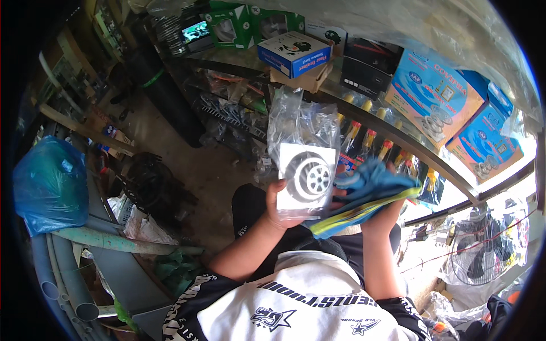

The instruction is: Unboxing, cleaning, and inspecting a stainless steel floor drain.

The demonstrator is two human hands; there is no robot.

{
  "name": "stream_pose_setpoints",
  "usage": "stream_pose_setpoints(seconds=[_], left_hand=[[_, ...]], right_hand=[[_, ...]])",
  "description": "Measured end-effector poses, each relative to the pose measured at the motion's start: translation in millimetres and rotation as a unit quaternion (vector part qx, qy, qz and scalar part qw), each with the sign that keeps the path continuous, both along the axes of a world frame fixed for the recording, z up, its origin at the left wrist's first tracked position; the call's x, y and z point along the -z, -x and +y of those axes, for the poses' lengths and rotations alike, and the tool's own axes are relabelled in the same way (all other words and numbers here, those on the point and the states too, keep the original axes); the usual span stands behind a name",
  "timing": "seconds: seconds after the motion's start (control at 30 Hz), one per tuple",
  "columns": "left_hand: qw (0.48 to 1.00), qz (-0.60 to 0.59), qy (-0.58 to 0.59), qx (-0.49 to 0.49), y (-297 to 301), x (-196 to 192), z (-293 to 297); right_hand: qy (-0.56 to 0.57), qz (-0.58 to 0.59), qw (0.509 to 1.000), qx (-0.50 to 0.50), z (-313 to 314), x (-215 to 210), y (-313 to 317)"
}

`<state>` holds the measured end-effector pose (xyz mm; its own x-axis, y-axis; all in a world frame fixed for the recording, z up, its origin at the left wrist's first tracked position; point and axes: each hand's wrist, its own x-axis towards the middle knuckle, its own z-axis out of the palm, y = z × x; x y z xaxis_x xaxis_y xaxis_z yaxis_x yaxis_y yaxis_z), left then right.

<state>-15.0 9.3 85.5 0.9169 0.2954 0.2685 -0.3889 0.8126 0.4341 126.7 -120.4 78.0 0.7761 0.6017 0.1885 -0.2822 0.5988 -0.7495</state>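
A cramped shop aisle with a glass counter (392, 133) ahead. The left hand (278, 207) pinches a bagged white drain cover (307, 176), thumb on its left edge. The right hand (378, 219), fingers curled, grips a blue-and-yellow cloth (367, 196) touching the cover's right edge. Boxes (432, 94) crowd beyond; open floor lies left.

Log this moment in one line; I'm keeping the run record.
left hand: holds bagged white drain cover | right hand: holds blue-yellow cloth | behind: glass counter

Hardware shop: boxed goods (435, 94) on glass counter (398, 133), pipes (62, 273).
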Motion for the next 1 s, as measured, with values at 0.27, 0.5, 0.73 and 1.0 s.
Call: stream_pose_setpoints(seconds=[0.27, 0.5, 0.73, 1.0], left_hand=[[0.98, 0.0, 0.072, 0.187, 11.9, 20.5, -14.7], [0.979, 0.143, -0.143, -0.027, 46.1, 49.5, -5.5], [0.93, 0.249, -0.193, -0.19, 59.3, 66.0, -11.6], [0.857, 0.298, -0.299, -0.295, 71.6, 30.5, 18.6]], right_hand=[[0.12, -0.096, 0.976, -0.152, 4.5, -16.4, -0.5], [0.139, -0.083, 0.987, -0.006, -8.4, -11.7, 0.9], [0.152, 0.029, 0.988, 0.024, -11.9, -9.3, 2.5], [0.156, -0.002, 0.986, 0.053, -28.1, -12.5, -2.1]])
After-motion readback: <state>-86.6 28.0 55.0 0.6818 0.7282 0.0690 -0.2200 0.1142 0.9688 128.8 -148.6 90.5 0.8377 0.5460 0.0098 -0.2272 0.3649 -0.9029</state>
